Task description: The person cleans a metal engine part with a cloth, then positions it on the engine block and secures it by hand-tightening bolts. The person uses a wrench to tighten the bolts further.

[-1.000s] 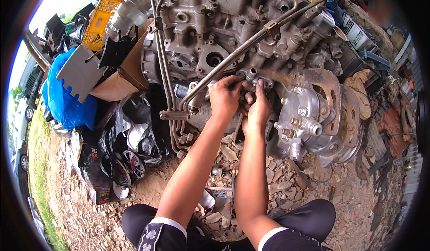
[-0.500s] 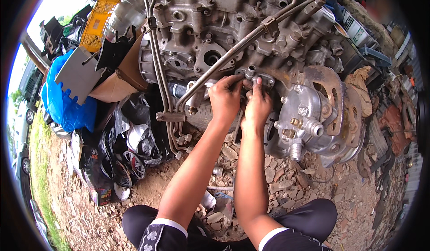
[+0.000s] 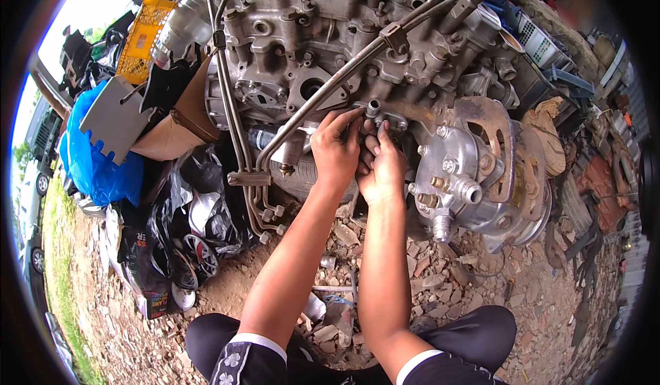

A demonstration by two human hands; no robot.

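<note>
A grey metal engine (image 3: 295, 48) fills the upper middle. Low on its side sits a small flanged metal fitting (image 3: 373, 108) with a short upright tube. My left hand (image 3: 335, 150) is closed at the fitting's left end, fingertips pressed against it. Just below and to the right, my right hand (image 3: 383, 168) has its fingers curled in and its thumb raised beside the fitting. Whatever lies between the right fingers is hidden. The two hands nearly touch. Right of them is a round metal pump-like unit (image 3: 454, 172) with threaded ports and a rusty slotted bracket (image 3: 491, 134).
Bent metal pipes (image 3: 240, 110) cross the engine's front, joined by a clamp (image 3: 249, 179). Black plastic bags (image 3: 206, 192), a blue bag (image 3: 103, 158), a cardboard box (image 3: 182, 127) and a yellow crate (image 3: 144, 38) stand left. Broken rubble (image 3: 440, 282) covers the ground.
My right hand has drawn down slightly from the fitting and its fingers have curled inward. My left hand remains at the fitting. The whole view has shifted a little.
</note>
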